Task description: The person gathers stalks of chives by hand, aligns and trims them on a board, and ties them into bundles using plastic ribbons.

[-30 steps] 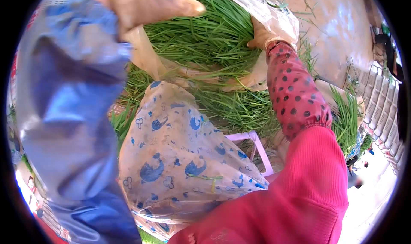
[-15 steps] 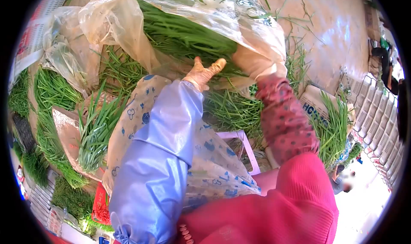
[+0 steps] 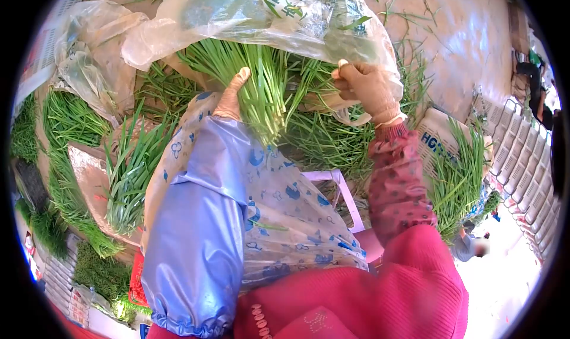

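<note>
A bunch of garlic chives (image 3: 258, 83) fans out in front of me, its pale stem ends pointing down toward my lap. My left hand (image 3: 230, 98), gloved and coming out of a shiny blue sleeve cover, grips the bunch from its left side, thumb showing on top and the other fingers hidden behind the stems. To the right, my gloved right hand (image 3: 369, 90) has its fingers pinched together at the tips of a few loose blades. Above both hands, a clear plastic bag (image 3: 237, 15) with printed lettering drapes over the leaf ends.
Loose chives (image 3: 329, 134) lie beneath my hands, and more piles (image 3: 77, 122) are at the left. A patterned plastic apron (image 3: 291, 214) covers my lap beside a lilac stool frame (image 3: 344, 199). Stacked grey crates (image 3: 510, 155) line the right. A person (image 3: 469, 247) is at lower right.
My left hand has moved left and now holds a bunch of chives. My right hand has come out from under the bag. The bag's edge has shifted over the leaves.
</note>
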`<state>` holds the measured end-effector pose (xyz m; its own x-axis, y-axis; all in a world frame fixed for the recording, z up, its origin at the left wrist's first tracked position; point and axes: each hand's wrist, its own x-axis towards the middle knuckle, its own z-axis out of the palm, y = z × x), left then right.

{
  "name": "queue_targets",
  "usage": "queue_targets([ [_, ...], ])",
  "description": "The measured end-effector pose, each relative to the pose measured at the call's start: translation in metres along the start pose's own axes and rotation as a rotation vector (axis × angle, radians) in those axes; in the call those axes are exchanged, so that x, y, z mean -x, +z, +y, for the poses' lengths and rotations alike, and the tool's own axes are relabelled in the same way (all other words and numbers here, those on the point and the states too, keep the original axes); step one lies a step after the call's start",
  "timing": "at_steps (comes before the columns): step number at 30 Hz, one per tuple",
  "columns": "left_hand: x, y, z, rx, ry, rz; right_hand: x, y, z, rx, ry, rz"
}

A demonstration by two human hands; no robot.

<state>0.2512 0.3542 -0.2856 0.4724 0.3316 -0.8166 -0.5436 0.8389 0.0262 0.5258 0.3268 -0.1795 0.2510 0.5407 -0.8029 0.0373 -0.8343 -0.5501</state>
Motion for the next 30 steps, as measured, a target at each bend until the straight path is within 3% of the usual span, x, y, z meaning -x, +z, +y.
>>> queue_targets([
  [1, 0.004, 0.002, 0.0, -0.019, 0.017, 0.026, -0.006, -0.006, 0.007, 0.097, 0.138, -0.05],
  [4, 0.008, 0.007, 0.003, -0.03, 0.009, -0.028, -0.015, 0.008, 0.024, 0.151, 0.146, 0.012],
  [6, 0.004, 0.004, 0.0, -0.048, 0.057, 0.062, -0.04, 0.022, 0.046, 0.194, 0.151, 0.019],
  [9, -0.003, -0.005, 0.003, -0.052, 0.056, 0.052, -0.07, 0.058, 0.056, 0.288, -0.211, 0.277],
  [12, 0.002, 0.0, 0.002, -0.049, 0.068, -0.022, -0.092, 0.068, 0.052, 0.511, -0.046, 0.293],
  [14, 0.007, 0.003, 0.002, -0.066, 0.088, 0.001, -0.111, 0.07, 0.065, 0.738, -0.392, 0.543],
  [15, 0.003, 0.0, 0.003, -0.097, 0.101, 0.04, -0.11, 0.065, 0.069, 0.742, -0.393, 0.534],
  [18, -0.007, -0.011, 0.002, -0.047, 0.059, -0.013, -0.082, 0.045, 0.056, 0.66, -0.387, 0.452],
  [20, -0.001, -0.005, 0.005, -0.051, 0.0, -0.055, -0.044, 0.039, 0.025, 0.707, 0.045, -0.064],
  [21, 0.003, -0.001, 0.006, -0.06, -0.06, -0.099, -0.031, 0.045, 0.029, 0.708, 0.046, -0.065],
  [23, 0.011, 0.011, 0.002, -0.099, -0.101, -0.04, -0.011, 0.066, 0.035, -0.279, 0.033, -0.276],
  [26, 0.013, 0.017, -0.01, -0.194, -0.109, 0.008, -0.023, 0.085, 0.033, -0.07, -0.098, -0.343],
  [27, 0.009, 0.015, -0.014, -0.233, -0.121, -0.016, -0.026, 0.096, 0.033, -0.138, -0.131, -0.378],
  [29, 0.025, 0.029, -0.016, -0.244, -0.171, 0.005, -0.017, 0.102, 0.01, 0.178, -0.254, -0.403],
  [30, 0.028, 0.035, -0.011, -0.242, -0.157, 0.007, 0.002, 0.097, -0.009, 0.402, -0.25, -0.314],
])
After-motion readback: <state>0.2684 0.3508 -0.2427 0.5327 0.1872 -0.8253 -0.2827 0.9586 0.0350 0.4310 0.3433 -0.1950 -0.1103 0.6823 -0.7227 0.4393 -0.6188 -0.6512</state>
